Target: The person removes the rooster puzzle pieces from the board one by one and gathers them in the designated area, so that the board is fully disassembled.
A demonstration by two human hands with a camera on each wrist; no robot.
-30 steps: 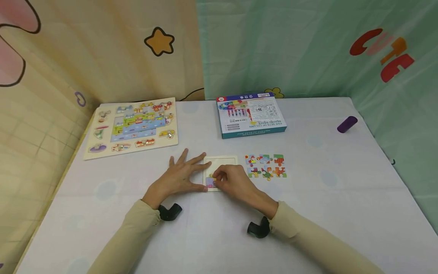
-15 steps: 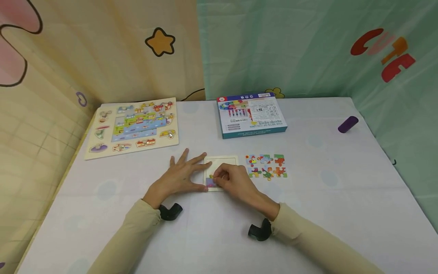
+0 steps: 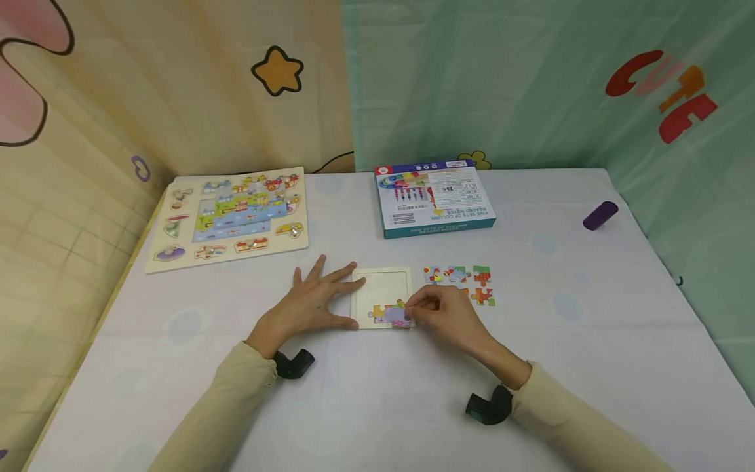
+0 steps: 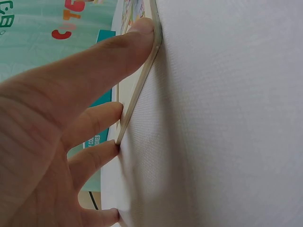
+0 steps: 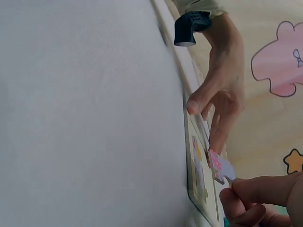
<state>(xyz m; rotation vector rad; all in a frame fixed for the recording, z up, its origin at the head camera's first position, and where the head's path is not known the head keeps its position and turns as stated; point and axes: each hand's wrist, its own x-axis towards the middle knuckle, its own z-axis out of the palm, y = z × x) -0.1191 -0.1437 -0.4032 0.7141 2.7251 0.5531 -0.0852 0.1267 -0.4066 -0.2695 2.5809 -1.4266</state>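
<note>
A small cream puzzle tray (image 3: 382, 282) lies on the white table in front of the person. My left hand (image 3: 315, 301) is spread at its left side, with thumb and fingertips right at the rim. Between thumb and forefinger, my right hand (image 3: 445, 314) pinches a lavender and pink jigsaw piece (image 5: 221, 168), raised over the tray's lower right part. Under and beside it, a yellow-edged jigsaw piece (image 3: 376, 314) lies along the tray's bottom. To the right, loose jigsaw pieces (image 3: 482, 275) lie in two rows, partly hidden by the right hand.
A colourful box (image 3: 436, 200) lies behind the tray. Large wooden puzzle boards (image 3: 230, 259) are stacked at the back left. A purple cylinder (image 3: 600, 215) lies far right. Curtains (image 3: 472, 78) hang behind the table, and each wrist carries a black mount (image 3: 489, 406).
My right hand has moved right from the tray's lower left corner to its lower right, the pinched piece with it. That left corner now shows bare. My left hand has stayed in place.
</note>
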